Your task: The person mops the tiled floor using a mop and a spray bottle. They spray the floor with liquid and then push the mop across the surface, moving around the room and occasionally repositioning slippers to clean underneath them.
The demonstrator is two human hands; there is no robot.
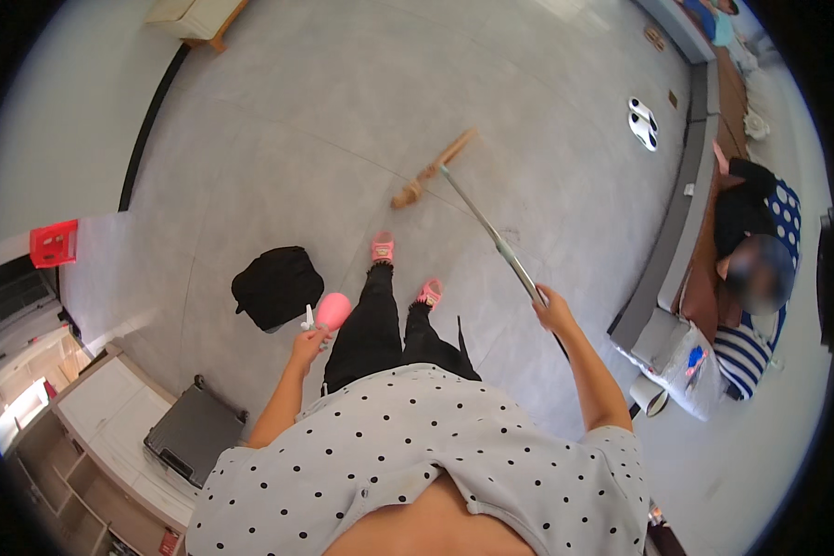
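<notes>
My right hand (pixel 555 311) grips the flat mop (pixel 504 247), its tan head (pixel 431 173) on the floor (pixel 278 139) ahead, my left hand (pixel 309 347) holds a pink spray bottle (pixel 334 310), and mopping looks under way, though I cannot tell how much remains.

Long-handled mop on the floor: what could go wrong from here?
The mop head lies just ahead of the pink shoes; pulled back, it might catch a foot.
Only the right hand grips the pole, since the left hand holds a pink spray bottle, so the pole could twist if snagged.
The black bundle on the floor, left of the feet, could trip a sideways step.
</notes>
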